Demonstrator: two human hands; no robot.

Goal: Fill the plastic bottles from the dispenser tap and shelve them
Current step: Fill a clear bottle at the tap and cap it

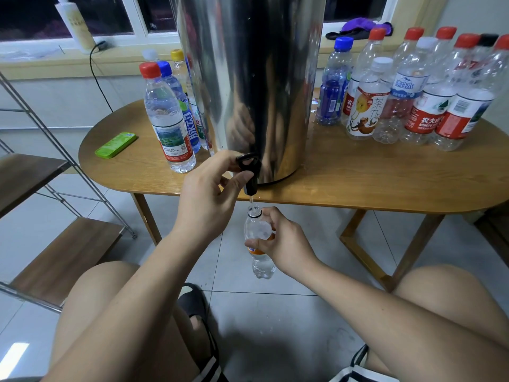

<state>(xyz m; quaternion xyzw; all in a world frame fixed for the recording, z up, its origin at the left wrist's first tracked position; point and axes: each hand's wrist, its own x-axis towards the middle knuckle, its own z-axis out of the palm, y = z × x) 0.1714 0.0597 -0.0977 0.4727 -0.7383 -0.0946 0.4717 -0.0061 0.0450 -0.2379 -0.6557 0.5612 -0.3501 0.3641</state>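
Filling step in hand. Left hand point(205, 199) fingers pinch the black tap point(248, 172); right hand point(283, 245) clasps the small bottle point(257, 238), its mouth just under the left fingertips — thin stream entering. Next, I judge: shut tap, cap, shelve — level low.

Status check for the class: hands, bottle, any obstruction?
Left hand on black tap lever. Right hand holds uncapped bottle under spout, water running in. Nothing in the way.
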